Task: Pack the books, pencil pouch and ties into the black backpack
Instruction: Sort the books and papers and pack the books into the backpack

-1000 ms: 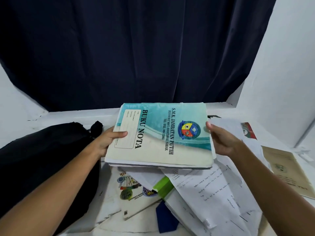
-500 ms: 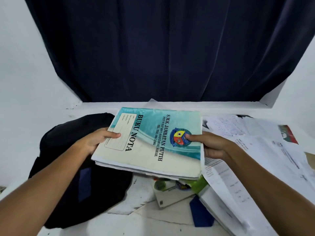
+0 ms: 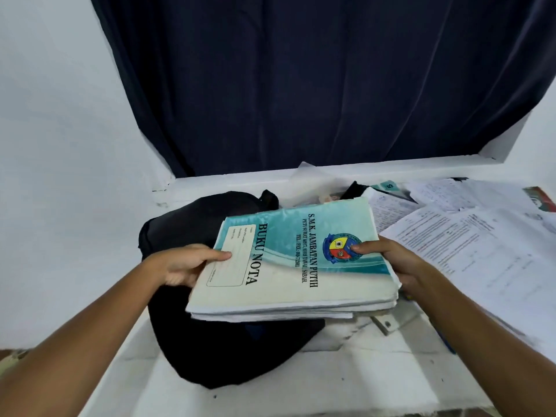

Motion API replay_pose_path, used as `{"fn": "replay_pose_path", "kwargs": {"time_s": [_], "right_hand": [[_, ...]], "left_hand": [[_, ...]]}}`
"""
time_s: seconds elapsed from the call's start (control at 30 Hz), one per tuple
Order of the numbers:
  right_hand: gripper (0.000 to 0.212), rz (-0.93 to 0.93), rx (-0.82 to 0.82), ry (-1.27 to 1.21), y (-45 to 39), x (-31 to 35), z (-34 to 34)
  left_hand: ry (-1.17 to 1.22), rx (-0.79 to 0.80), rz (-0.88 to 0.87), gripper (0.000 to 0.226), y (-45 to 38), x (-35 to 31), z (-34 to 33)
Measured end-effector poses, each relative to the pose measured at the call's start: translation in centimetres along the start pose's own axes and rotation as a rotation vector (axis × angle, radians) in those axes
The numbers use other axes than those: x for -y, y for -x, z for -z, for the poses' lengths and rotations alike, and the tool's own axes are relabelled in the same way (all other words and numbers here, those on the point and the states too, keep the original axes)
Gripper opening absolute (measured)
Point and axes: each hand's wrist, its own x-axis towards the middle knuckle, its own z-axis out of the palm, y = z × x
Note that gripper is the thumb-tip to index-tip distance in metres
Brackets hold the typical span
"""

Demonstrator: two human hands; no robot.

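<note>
2 hands hold a stack of books [image 3: 288,266] above a black backpack [image 3: 210,350] that lies on a white table [image 3: 301,386]. The left hand [image 3: 183,266] grips the stack's left edge, thumb on the top cover beside its label box. The right hand [image 3: 391,263] grips the right edge, thumb on the crest. The top cover is teal and cream and reads "BUKU NOTA". Loose papers [image 3: 466,236] lie spread over the table to the right. A dark blue curtain [image 3: 301,85] hangs behind, between white walls [image 3: 60,115].
</note>
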Motion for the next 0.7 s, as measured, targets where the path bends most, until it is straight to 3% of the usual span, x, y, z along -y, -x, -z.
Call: {"fn": "replay_pose_path", "kwargs": {"time_s": [0.1,0.2,0.23,0.3,0.4,0.6,0.7], "right_hand": [[0.094,0.025,-0.021,-0.067,0.4,-2.4,-1.6],[0.098,0.041,-0.088,-0.084,0.2,-4.4,-3.3],[0.100,0.041,-0.121,-0.090,0.0,-5.1,-3.7],[0.101,0.034,-0.185,-0.105,-0.2,-6.0,-4.4],[0.104,0.024,-0.272,-0.135,-0.1,-7.0,-5.2],[0.096,0.119,-0.339,-0.222,-0.6,-7.9,-7.5],[0.066,0.143,-0.441,-0.275,-1.3,-8.2,-8.4]], "left_hand": [[-0.343,-0.222,-0.102,0.027,-0.2,1.1,1.1],[-0.587,-0.705,-0.429,0.021,-1.2,3.0,2.9],[-0.675,-0.802,-0.515,0.025,-1.7,3.6,3.6],[-0.878,-0.797,-0.525,0.049,-3.0,5.0,4.8],[-1.113,-0.713,-0.368,0.079,-5.1,6.0,5.8],[-1.194,-0.764,-0.262,0.096,-7.6,4.1,8.0],[-1.205,-0.723,-0.203,0.102,-8.4,4.2,10.1]]}}
